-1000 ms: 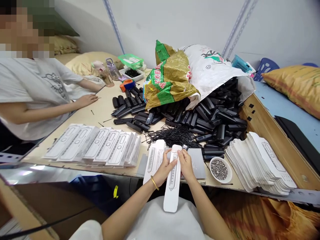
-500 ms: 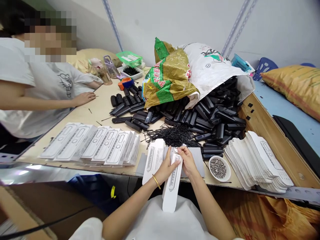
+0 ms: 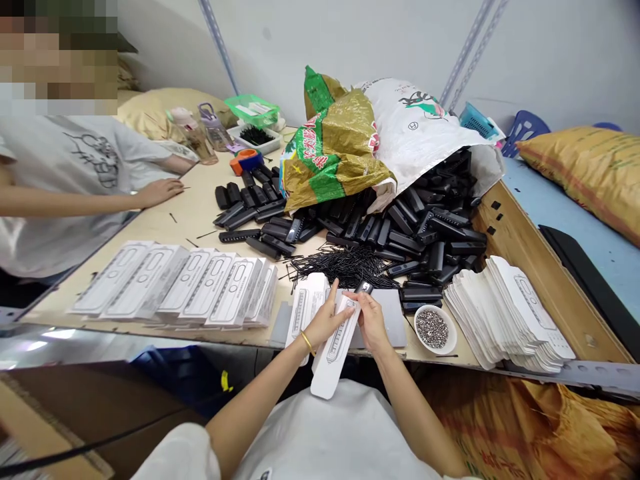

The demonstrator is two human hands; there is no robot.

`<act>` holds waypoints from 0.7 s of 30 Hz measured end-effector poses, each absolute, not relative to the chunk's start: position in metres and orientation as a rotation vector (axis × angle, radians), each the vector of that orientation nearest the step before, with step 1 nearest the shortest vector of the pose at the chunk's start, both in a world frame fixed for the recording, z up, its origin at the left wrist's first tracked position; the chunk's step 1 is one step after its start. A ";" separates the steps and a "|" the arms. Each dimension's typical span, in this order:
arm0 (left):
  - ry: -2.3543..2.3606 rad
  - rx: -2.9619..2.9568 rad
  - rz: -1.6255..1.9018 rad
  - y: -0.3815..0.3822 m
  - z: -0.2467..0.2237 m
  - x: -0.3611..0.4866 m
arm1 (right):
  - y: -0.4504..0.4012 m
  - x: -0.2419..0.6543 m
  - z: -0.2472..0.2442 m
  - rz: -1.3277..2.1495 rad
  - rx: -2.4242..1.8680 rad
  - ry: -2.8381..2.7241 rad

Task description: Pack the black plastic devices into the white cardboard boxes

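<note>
We hold one white printed card sleeve (image 3: 333, 343) between both hands, tilted over the surface (image 3: 200, 213) edge: left hand (image 3: 323, 323) closed on its side, right hand (image 3: 371, 322) pinching one small black piece (image 3: 365, 288) at its top. One bowl of metal bits (image 3: 433, 329) sits just right.

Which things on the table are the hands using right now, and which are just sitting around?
In use:
- left hand and right hand, both gripping the white card sleeve
- small black part at the sleeve's top end
- pile of black cases
- stack of white card sleeves

Just lying about:
- green and gold sack
- water bottles
- orange tape roll
</note>
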State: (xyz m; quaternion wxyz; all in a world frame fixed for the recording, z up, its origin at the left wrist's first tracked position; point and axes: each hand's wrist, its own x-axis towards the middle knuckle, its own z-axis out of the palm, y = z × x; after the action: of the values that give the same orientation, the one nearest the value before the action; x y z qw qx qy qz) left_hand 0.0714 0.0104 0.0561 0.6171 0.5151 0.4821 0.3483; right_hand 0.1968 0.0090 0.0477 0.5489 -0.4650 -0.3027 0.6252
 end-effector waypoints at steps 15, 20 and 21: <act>0.883 1.562 1.020 0.025 0.091 0.063 | 0.029 0.210 0.033 1.245 -1.173 -0.667; 1.383 1.477 1.147 0.033 0.095 0.052 | 0.014 0.218 0.023 0.907 -1.312 -1.920; 1.494 1.453 1.088 0.035 0.093 0.050 | 0.011 0.222 0.020 0.778 -1.299 -2.142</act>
State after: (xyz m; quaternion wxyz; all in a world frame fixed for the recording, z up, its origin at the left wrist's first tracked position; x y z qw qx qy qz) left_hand 0.0503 0.0346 0.0929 0.3851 0.5702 0.5865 0.4272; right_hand 0.2216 0.0111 0.0201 0.2563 -0.4786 -0.7893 0.2867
